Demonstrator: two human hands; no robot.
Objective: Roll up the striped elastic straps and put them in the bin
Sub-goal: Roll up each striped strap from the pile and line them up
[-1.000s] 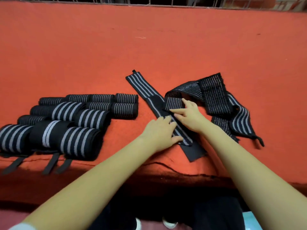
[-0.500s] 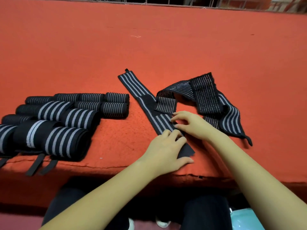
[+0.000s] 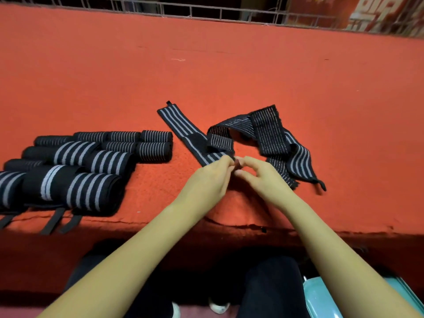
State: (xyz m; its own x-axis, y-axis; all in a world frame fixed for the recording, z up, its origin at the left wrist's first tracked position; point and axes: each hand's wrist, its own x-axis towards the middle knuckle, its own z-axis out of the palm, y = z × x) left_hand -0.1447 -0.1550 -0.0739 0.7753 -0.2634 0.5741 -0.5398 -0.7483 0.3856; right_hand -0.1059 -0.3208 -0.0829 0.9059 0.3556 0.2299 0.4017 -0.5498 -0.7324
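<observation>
A black strap with grey stripes (image 3: 179,126) lies flat and slants toward me across the red cloth. Its near end is rolled up between my two hands. My left hand (image 3: 207,180) and my right hand (image 3: 260,177) both pinch that small roll, fingertips meeting at its top. A second, thin-striped strap (image 3: 266,129) lies crumpled just right of it, one end folded over the flat strap. No bin shows clearly.
Several rolled striped straps (image 3: 75,166) lie in rows at the left, loose tabs hanging over the red table's front edge (image 3: 344,228). A metal railing (image 3: 206,13) runs along the far side. A pale teal object (image 3: 321,297) sits at the bottom right, beside my dark-trousered legs.
The strap's near end was lying flat under my fingers; now it is rolled up and both hands have moved up the strap with the roll between their fingertips.
</observation>
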